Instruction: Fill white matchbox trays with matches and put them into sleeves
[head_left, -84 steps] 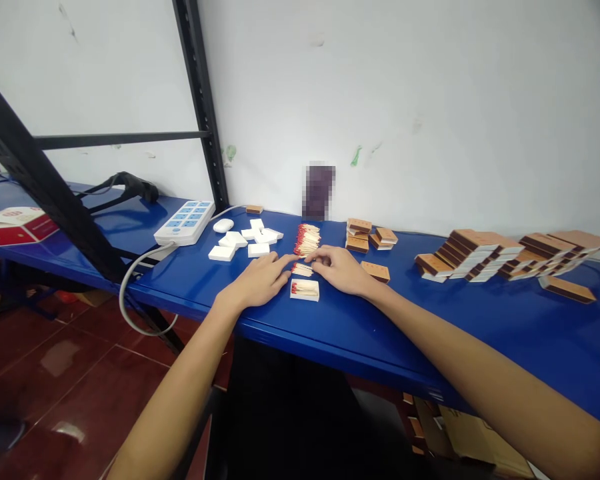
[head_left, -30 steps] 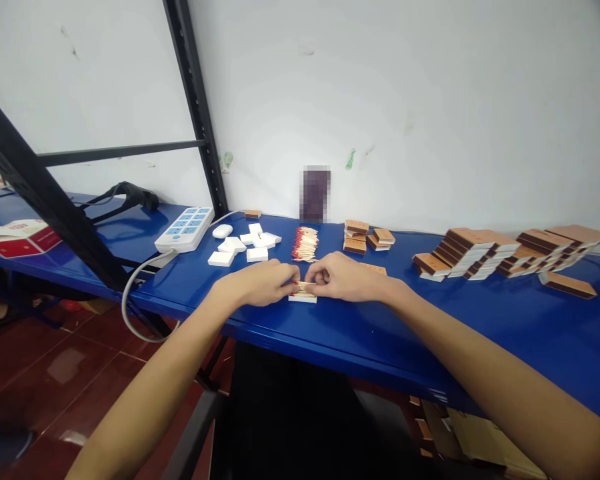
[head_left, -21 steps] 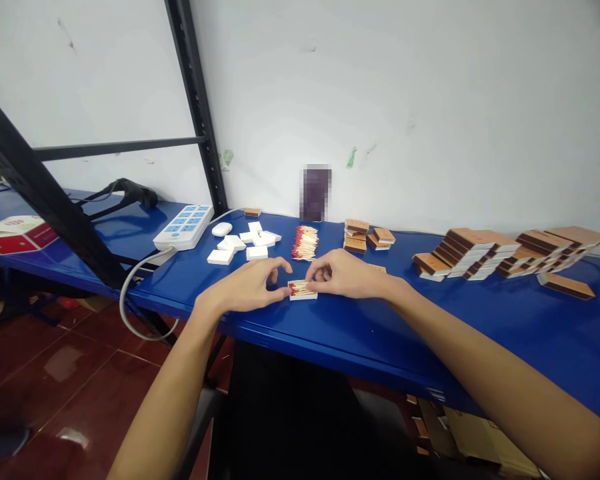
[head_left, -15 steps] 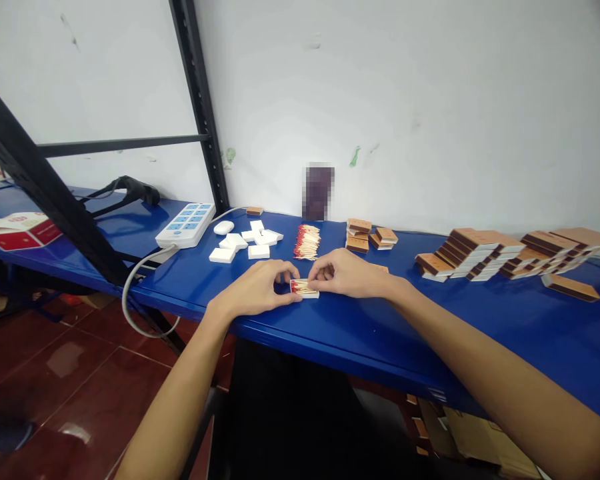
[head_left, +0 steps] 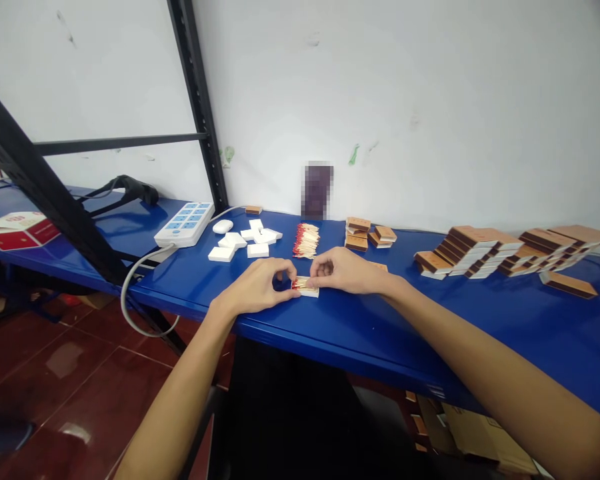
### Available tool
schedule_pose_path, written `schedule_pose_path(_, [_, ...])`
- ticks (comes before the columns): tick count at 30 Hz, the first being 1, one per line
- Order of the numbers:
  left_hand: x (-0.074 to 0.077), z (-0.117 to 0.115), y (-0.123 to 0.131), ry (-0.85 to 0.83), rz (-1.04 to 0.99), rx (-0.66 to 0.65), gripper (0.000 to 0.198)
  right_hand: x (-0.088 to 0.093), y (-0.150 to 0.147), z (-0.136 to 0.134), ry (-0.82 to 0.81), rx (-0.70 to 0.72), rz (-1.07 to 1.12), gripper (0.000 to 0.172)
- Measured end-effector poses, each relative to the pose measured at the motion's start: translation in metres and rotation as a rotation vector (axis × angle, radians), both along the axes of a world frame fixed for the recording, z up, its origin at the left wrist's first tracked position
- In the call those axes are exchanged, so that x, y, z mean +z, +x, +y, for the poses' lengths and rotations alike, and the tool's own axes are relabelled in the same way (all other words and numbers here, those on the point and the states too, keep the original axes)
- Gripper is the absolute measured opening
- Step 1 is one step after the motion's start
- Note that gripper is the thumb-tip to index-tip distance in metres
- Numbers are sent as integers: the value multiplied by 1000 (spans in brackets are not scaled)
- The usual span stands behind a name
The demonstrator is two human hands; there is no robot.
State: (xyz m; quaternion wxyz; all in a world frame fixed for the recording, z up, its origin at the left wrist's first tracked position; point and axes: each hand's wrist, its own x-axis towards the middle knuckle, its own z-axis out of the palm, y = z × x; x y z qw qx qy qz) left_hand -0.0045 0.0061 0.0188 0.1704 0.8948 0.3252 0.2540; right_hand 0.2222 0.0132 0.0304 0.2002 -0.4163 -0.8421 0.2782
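Note:
A small white matchbox tray (head_left: 311, 292) lies near the front edge of the blue table, with red-tipped matches (head_left: 303, 284) inside it. My left hand (head_left: 263, 285) grips the tray's left end between thumb and fingers. From the right, my right hand (head_left: 344, 271) has its fingertips pinched together over the matches in the tray; whether they hold a match I cannot make out. Just beyond the hands lies a pile of loose matches (head_left: 306, 240), red heads to the left. Several white matchbox trays (head_left: 258, 251) are scattered to the left of that pile.
Brown matchboxes (head_left: 357, 233) are stacked behind my right hand, and longer stacks of matchboxes (head_left: 473, 250) stand at the right. A white power strip (head_left: 185, 225) with its cable lies at the left by a black shelf post (head_left: 200, 100). A white mouse (head_left: 223, 227) is beside it.
Both hands stay at the tray with almost the same grip. My left fingers have shifted slightly on its left end, and the whole view has moved a little.

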Motion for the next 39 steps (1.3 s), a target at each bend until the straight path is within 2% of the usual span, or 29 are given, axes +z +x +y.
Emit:
schedule_pose_path(3, [0, 1, 0, 7, 12, -29, 19, 0, 1, 2, -16, 18, 10, 33])
schedule_pose_path(10, [-3, 2, 0, -14, 19, -20, 22, 1, 0, 0, -18, 20, 1, 17])
schedule_pose_path(14, [-3, 2, 0, -16, 10, -2, 23, -2, 0, 1, -23, 22, 2, 13])
schedule_pose_path(17, [-3, 1, 0, -16, 7, 4, 27, -3, 1, 1, -23, 20, 8, 13])
schedule_pose_path(29, [-4, 2, 0, 2, -11, -18, 21, -1, -2, -3, -17, 17, -28, 16])
schedule_pose_path(35, [-4, 3, 0, -6, -10, -76, 16, -4, -3, -2, 8, 22, -48, 18])
schedule_pose_path(39, [-4, 3, 1, -7, -17, -60, 15, -4, -3, -2, 4, 17, -60, 18])
